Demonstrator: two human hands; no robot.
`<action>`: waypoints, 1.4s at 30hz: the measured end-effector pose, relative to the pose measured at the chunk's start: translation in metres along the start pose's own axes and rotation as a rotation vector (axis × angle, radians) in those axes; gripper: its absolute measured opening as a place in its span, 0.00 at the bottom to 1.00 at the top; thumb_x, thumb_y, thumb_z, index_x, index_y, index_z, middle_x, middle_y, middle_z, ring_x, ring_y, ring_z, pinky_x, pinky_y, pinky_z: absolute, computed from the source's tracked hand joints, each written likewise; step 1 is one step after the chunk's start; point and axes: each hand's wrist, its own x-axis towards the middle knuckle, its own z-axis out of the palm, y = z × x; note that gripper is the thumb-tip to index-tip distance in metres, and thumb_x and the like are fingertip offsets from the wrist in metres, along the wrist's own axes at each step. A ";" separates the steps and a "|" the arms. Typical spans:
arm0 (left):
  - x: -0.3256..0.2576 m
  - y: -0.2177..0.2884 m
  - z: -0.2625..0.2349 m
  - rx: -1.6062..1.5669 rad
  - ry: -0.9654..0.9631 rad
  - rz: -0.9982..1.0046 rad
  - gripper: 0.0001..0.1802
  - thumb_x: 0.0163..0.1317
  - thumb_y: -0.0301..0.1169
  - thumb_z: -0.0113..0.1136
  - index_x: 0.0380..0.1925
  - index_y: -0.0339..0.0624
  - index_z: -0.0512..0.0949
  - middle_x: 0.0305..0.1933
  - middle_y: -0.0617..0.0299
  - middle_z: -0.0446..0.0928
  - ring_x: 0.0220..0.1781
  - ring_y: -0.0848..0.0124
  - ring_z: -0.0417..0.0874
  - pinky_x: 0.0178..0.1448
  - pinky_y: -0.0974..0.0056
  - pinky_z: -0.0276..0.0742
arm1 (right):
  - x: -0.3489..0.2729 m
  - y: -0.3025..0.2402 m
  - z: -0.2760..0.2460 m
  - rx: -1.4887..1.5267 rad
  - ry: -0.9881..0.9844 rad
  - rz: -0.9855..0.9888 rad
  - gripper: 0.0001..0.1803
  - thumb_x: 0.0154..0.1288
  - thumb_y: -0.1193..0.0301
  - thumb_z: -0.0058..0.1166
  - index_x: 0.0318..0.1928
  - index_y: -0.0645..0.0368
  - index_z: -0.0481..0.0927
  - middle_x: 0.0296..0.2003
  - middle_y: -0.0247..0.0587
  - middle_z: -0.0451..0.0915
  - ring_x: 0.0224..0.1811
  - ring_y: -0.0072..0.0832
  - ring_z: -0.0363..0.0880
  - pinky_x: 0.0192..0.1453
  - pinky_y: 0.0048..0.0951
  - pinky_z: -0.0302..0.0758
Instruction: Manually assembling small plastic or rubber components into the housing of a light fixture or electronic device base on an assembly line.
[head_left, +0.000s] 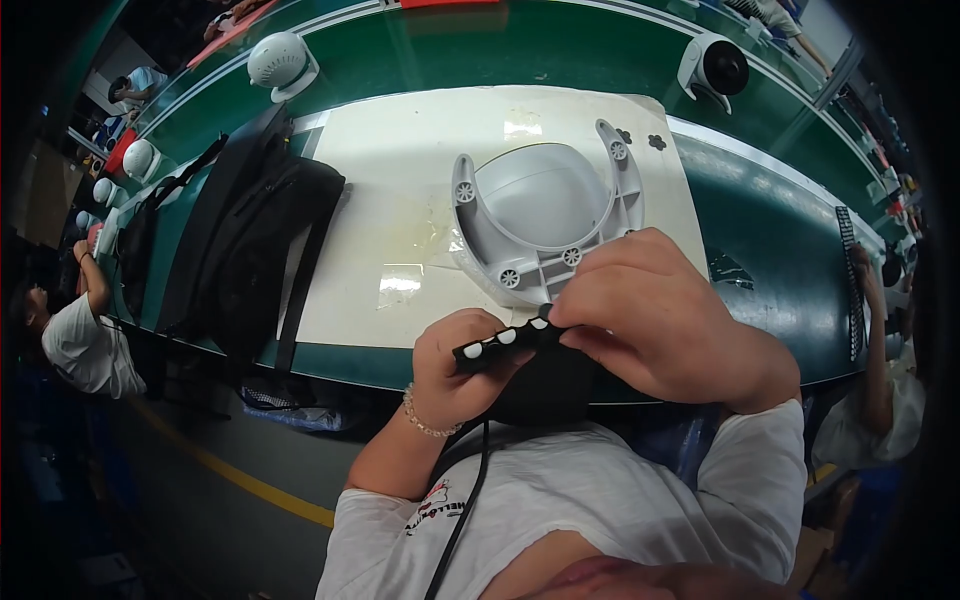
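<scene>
A short black strip with a row of white oval spots (490,346) lies across my left hand (452,368), whose fingers are wrapped round it. At the strip's right end my right hand (655,318) pinches with thumb and forefinger; whether a small loose piece is between the fingertips I cannot make out. Just beyond both hands rests a pale grey-white plastic housing (545,190) with a rounded body. A curved stand (478,238) wraps round it, its ribbed side facing up and showing several round wheel-like sockets. My right hand overlaps the stand's near edge.
Under the housing lies a cream board (385,180) with pieces of clear tape. Two small dark flower-shaped pieces (656,142) sit at its far right. A black bag (265,235) covers the left side. White round-headed devices (280,65) stand farther back. Co-workers sit at both sides.
</scene>
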 end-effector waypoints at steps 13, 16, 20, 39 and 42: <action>-0.002 -0.007 0.003 0.004 0.056 0.073 0.12 0.37 0.17 0.64 0.22 0.34 0.71 0.20 0.53 0.72 0.20 0.60 0.74 0.25 0.66 0.68 | 0.006 0.000 0.030 0.144 0.313 -0.202 0.21 0.47 0.77 0.52 0.46 0.57 0.72 0.29 0.36 0.73 0.29 0.29 0.74 0.34 0.28 0.68; -0.004 -0.010 -0.004 0.072 -0.048 0.080 0.13 0.34 0.16 0.58 0.25 0.33 0.72 0.20 0.54 0.72 0.21 0.61 0.75 0.26 0.65 0.68 | 0.005 -0.004 0.029 0.144 0.186 -0.338 0.24 0.47 0.77 0.53 0.49 0.56 0.71 0.28 0.35 0.68 0.23 0.26 0.70 0.22 0.23 0.64; -0.002 -0.004 -0.001 -0.012 -0.063 0.014 0.11 0.37 0.17 0.60 0.24 0.34 0.72 0.20 0.54 0.72 0.21 0.62 0.74 0.25 0.66 0.68 | 0.001 -0.008 0.032 0.092 0.155 -0.413 0.23 0.46 0.77 0.53 0.48 0.55 0.71 0.25 0.35 0.66 0.21 0.25 0.68 0.19 0.24 0.63; -0.003 0.000 -0.003 0.084 -0.047 -0.025 0.13 0.34 0.19 0.61 0.25 0.35 0.72 0.20 0.55 0.71 0.21 0.61 0.73 0.25 0.66 0.66 | -0.003 -0.004 0.043 -0.068 0.327 -0.378 0.22 0.48 0.73 0.55 0.47 0.48 0.73 0.34 0.34 0.68 0.30 0.24 0.74 0.28 0.20 0.65; -0.008 -0.009 -0.003 0.054 -0.040 -0.019 0.12 0.34 0.18 0.60 0.24 0.34 0.73 0.20 0.55 0.71 0.20 0.62 0.72 0.24 0.66 0.66 | -0.002 -0.005 0.043 -0.082 0.346 -0.381 0.22 0.47 0.74 0.55 0.47 0.48 0.73 0.33 0.34 0.68 0.28 0.24 0.73 0.27 0.21 0.64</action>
